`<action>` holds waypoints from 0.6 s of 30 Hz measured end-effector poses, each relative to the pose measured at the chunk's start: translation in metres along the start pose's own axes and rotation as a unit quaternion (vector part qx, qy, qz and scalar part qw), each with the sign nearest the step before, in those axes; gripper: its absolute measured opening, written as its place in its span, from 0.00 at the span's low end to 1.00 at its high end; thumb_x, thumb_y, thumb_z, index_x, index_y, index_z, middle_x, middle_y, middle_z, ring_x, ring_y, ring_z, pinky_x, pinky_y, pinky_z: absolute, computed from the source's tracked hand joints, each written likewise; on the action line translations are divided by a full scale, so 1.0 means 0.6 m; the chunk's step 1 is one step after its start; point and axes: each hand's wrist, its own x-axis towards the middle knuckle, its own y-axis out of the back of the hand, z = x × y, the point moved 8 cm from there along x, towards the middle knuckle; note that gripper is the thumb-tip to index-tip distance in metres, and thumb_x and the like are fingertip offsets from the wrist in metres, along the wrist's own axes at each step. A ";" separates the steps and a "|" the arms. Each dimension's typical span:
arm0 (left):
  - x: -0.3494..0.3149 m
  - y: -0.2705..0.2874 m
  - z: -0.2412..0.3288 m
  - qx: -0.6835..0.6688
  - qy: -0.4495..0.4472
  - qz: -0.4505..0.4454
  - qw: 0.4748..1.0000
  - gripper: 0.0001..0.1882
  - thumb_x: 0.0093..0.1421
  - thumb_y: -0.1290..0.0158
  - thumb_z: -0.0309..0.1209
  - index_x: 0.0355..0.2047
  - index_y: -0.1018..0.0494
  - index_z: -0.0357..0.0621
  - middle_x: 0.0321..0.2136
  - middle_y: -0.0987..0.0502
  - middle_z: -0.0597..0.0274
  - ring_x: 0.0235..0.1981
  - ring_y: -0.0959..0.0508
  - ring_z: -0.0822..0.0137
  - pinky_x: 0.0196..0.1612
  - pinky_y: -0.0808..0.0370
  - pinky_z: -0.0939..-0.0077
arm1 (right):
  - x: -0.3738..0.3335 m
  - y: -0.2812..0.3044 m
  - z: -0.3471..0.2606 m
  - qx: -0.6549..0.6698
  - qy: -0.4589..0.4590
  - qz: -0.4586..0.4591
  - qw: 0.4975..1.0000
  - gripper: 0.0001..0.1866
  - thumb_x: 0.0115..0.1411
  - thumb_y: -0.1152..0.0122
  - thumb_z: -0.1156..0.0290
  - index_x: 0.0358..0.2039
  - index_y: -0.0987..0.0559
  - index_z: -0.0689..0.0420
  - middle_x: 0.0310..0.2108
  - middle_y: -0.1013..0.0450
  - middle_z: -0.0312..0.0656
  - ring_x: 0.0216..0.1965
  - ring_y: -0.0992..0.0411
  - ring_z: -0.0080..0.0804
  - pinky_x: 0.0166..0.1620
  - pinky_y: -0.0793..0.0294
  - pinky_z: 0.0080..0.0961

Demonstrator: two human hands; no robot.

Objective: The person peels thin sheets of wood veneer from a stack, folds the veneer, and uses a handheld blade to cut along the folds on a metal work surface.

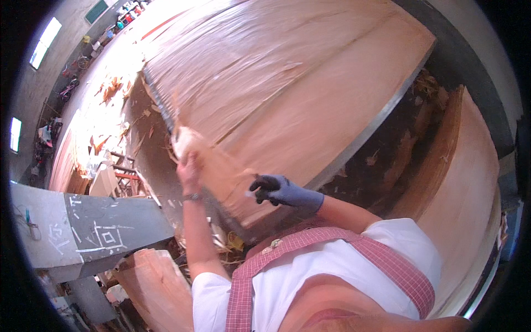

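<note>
A wide stack of thin wood veneer sheets (310, 110) spreads in front of me, its top sheet pale brown and rippled. My bare left hand (189, 169), with a dark band on the wrist, grips the left edge of a smaller veneer piece (218, 174) lying over the near corner of the stack. That piece looks slightly smeared by motion. My right hand (282, 191) wears a grey-blue glove with dark fingers and palm. It hovers by the right edge of the same piece, fingers loosely bent and apart; whether the fingertips touch it is hard to see.
Another veneer stack (453, 205) stands at my right, past a dark gap with scraps. At the left is a grey metal beam (110, 224) with chalk-like marks. More veneer (155, 288) lies below it. Torn scraps (110, 88) litter the bright floor at the far left.
</note>
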 end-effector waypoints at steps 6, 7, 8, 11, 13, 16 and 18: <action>0.076 0.162 0.034 -0.060 -0.022 0.025 0.998 0.12 0.62 0.46 0.27 0.45 0.27 0.36 0.37 0.22 0.64 0.35 0.22 0.71 0.38 0.23 0.76 | 0.246 -0.420 0.032 -0.238 0.129 0.009 0.963 0.20 0.53 0.32 0.60 0.37 0.29 0.60 0.27 0.27 0.44 0.32 0.26 0.34 0.36 0.28 0.31; 0.075 0.175 0.055 -0.072 -0.022 0.015 0.997 0.12 0.62 0.46 0.27 0.45 0.27 0.35 0.38 0.22 0.64 0.36 0.22 0.70 0.40 0.22 0.76 | 0.267 -0.439 0.045 -0.300 0.106 0.037 0.947 0.22 0.52 0.31 0.59 0.38 0.29 0.59 0.28 0.28 0.47 0.33 0.26 0.38 0.37 0.28 0.32; 0.077 0.229 0.067 -0.089 0.007 0.015 0.996 0.12 0.63 0.47 0.28 0.45 0.27 0.37 0.38 0.22 0.64 0.37 0.22 0.70 0.40 0.22 0.75 | 0.281 -0.479 0.020 -0.355 0.082 0.048 0.930 0.24 0.50 0.30 0.58 0.38 0.30 0.59 0.29 0.28 0.50 0.33 0.26 0.41 0.37 0.28 0.34; 0.101 0.306 0.080 -0.154 0.080 -0.023 0.985 0.11 0.64 0.47 0.30 0.45 0.26 0.41 0.39 0.22 0.65 0.39 0.22 0.70 0.42 0.23 0.75 | 0.331 -0.486 -0.023 -0.394 0.198 0.109 0.891 0.29 0.45 0.27 0.59 0.43 0.30 0.57 0.36 0.29 0.52 0.38 0.28 0.47 0.41 0.28 0.35; 0.138 0.318 0.084 -0.206 0.099 -0.066 0.971 0.11 0.63 0.47 0.28 0.45 0.27 0.39 0.40 0.22 0.63 0.38 0.22 0.69 0.43 0.23 0.76 | 0.360 -0.432 -0.062 -0.411 0.267 0.252 0.834 0.31 0.42 0.24 0.60 0.44 0.29 0.58 0.37 0.30 0.47 0.37 0.28 0.42 0.42 0.28 0.34; 0.176 0.306 0.119 -0.212 0.108 -0.114 0.964 0.10 0.63 0.47 0.29 0.45 0.28 0.42 0.40 0.22 0.66 0.40 0.23 0.72 0.44 0.24 0.76 | 0.454 -0.321 -0.053 -0.376 0.228 0.324 0.838 0.35 0.45 0.25 0.63 0.50 0.30 0.63 0.43 0.28 0.45 0.43 0.28 0.35 0.48 0.28 0.30; 0.227 0.301 0.126 -0.229 0.129 -0.154 0.953 0.10 0.63 0.47 0.29 0.45 0.28 0.43 0.40 0.22 0.67 0.39 0.23 0.72 0.44 0.24 0.75 | 0.530 -0.298 -0.026 -0.254 0.160 0.288 0.909 0.35 0.47 0.26 0.65 0.53 0.30 0.64 0.46 0.27 0.44 0.46 0.28 0.31 0.50 0.28 0.28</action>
